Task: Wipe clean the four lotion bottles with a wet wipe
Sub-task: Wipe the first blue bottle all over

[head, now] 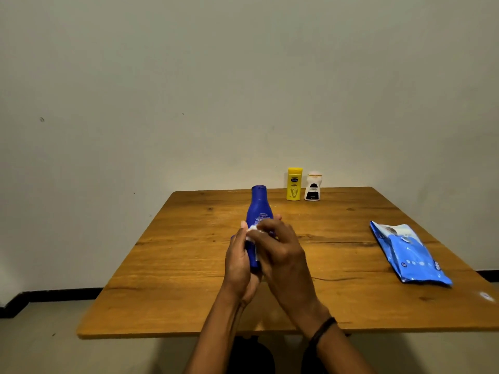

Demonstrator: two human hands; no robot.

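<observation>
A tall blue lotion bottle point(258, 206) is held upright above the wooden table point(189, 265). My left hand point(239, 263) grips its lower body from the left. My right hand point(280, 252) presses a small white wet wipe point(253, 230) against the bottle's middle, fingers curled over it. A yellow lotion bottle point(294, 184) and a white bottle with a dark label point(313, 187) stand side by side at the table's far edge. No fourth bottle is in view.
A blue pack of wet wipes point(410, 253) lies flat near the table's right edge. A plain wall stands right behind the table. A small white scrap point(486, 296) lies at the near right corner.
</observation>
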